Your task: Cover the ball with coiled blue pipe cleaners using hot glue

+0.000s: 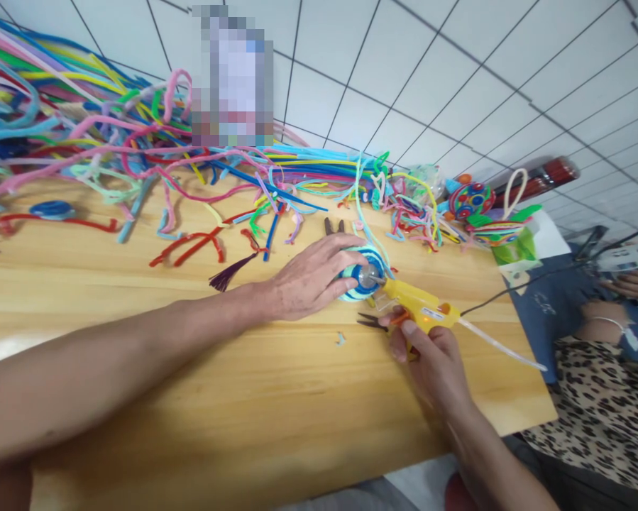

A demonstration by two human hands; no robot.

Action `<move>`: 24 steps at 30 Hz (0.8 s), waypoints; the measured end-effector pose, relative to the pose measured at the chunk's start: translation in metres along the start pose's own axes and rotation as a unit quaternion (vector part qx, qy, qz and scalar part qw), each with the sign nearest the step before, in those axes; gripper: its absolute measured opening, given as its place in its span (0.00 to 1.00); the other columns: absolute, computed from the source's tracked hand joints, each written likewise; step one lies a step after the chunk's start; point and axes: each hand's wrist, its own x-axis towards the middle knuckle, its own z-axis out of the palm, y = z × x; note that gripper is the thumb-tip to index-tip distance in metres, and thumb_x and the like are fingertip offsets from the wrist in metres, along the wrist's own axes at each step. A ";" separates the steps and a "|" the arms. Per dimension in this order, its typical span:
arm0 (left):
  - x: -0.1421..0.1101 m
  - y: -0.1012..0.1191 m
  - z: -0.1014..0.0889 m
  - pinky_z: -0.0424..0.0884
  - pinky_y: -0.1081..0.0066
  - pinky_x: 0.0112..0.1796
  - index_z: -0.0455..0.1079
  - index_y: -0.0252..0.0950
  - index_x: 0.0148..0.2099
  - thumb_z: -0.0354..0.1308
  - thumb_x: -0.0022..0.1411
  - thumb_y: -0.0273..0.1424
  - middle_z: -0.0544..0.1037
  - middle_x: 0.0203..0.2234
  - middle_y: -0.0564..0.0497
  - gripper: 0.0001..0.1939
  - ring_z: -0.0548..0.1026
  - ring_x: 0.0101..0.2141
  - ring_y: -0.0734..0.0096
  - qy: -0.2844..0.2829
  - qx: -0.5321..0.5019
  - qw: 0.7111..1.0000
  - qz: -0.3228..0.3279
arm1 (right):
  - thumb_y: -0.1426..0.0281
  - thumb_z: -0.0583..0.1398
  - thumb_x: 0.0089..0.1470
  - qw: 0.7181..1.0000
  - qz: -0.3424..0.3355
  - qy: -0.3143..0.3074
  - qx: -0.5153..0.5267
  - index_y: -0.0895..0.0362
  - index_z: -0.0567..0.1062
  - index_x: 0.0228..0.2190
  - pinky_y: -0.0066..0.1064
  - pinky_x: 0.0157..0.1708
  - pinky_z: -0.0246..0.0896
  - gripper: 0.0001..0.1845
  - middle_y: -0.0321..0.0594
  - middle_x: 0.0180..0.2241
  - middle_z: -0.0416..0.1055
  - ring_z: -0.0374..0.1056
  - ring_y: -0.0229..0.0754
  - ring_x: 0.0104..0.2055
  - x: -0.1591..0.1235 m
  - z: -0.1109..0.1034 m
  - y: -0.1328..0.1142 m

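Observation:
My left hand [319,273] is closed around the edge of a round coil [370,257] of blue and pale green pipe cleaners, with a clear, shiny middle. A pale green and light blue strand [362,206] rises from the coil. In my right hand [436,358] is a yellow hot glue gun [417,304], its metal nozzle at the middle of the coil; whether it touches cannot be told. A clear glue stick [502,344] pokes out of the gun's back. Dark pliers or scissors tips [370,321] show beside my right fingers, their handles hidden.
A heap of coloured pipe cleaners [100,142] runs along the table's [244,411] far side. Red bent pieces [191,245] and a purple tassel [233,272] lie nearer. A black cord [502,291] trails right, toward another person's sleeve [606,404]. A decorated round ornament [470,200] stands at back right.

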 end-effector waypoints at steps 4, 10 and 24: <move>0.000 0.000 -0.001 0.75 0.47 0.65 0.65 0.37 0.64 0.50 0.81 0.35 0.71 0.65 0.35 0.15 0.71 0.68 0.52 -0.001 0.002 1.000 0.001 | 0.51 0.72 0.58 1.000 -0.005 -0.007 -0.007 0.56 0.80 0.27 0.33 0.31 0.63 0.21 0.41 0.31 0.80 0.63 0.34 0.25 0.002 0.004 -0.001; 0.000 0.001 -0.001 0.74 0.46 0.66 0.65 0.39 0.65 0.51 0.81 0.35 0.71 0.65 0.36 0.15 0.71 0.68 0.52 -0.004 -0.008 1.000 -0.006 | 0.52 0.73 0.57 1.000 -0.010 -0.017 0.003 0.55 0.83 0.36 0.34 0.27 0.61 0.19 0.41 0.36 0.82 0.60 0.32 0.21 0.004 0.009 -0.001; 0.000 0.001 0.000 0.74 0.47 0.66 0.65 0.38 0.64 0.51 0.81 0.35 0.71 0.65 0.36 0.15 0.71 0.68 0.52 0.000 -0.003 1.000 0.002 | 0.50 0.73 0.55 1.000 -0.005 -0.008 -0.004 0.56 0.80 0.30 0.34 0.28 0.62 0.22 0.42 0.34 0.82 0.62 0.33 0.22 0.005 0.010 -0.003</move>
